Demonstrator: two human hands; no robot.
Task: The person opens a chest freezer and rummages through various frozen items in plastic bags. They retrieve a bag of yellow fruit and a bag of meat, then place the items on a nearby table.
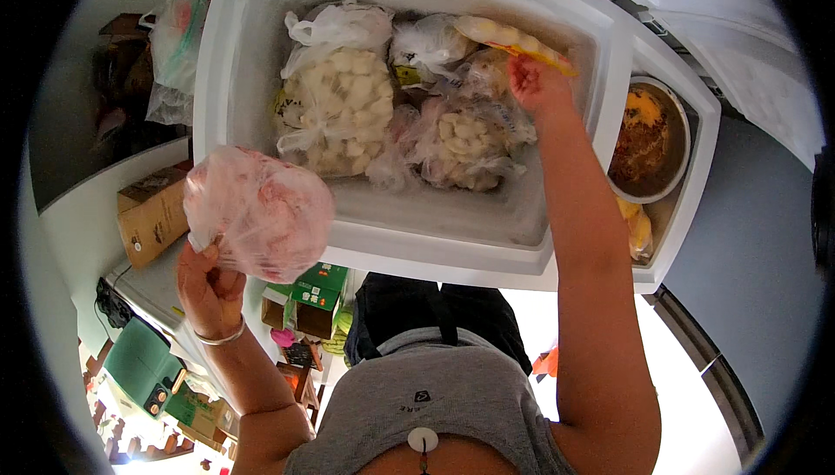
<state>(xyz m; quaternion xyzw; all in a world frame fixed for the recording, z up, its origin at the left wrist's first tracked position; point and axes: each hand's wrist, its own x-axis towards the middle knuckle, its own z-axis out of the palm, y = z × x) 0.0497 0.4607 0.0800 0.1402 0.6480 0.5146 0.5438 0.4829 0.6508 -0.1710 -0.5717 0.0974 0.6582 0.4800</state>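
Note:
My left hand [209, 291] is closed on the gathered edge of a clear plastic bag of pink frozen meat [261, 214], held up at the near left corner of a chest freezer [417, 244]. My right hand [537, 85] reaches into the freezer's far right part. Its fingers grip a long yellow-edged packet [509, 36] with pale round pieces in a row; part of the fingers is hidden. Below that hand lies a clear bag of pale dumpling-like pieces [470, 140]. A larger bag of similar pale pieces [344, 105] fills the left side, beside a white plastic bag [428, 44].
A smaller compartment on the right holds a metal pot [648, 140] with dark and orange food, and a yellow bag [637, 227]. The raised lid [739, 49] stands behind. To the left are a cardboard box [152, 214], hanging plastic bags [178, 49] and a green appliance [143, 366].

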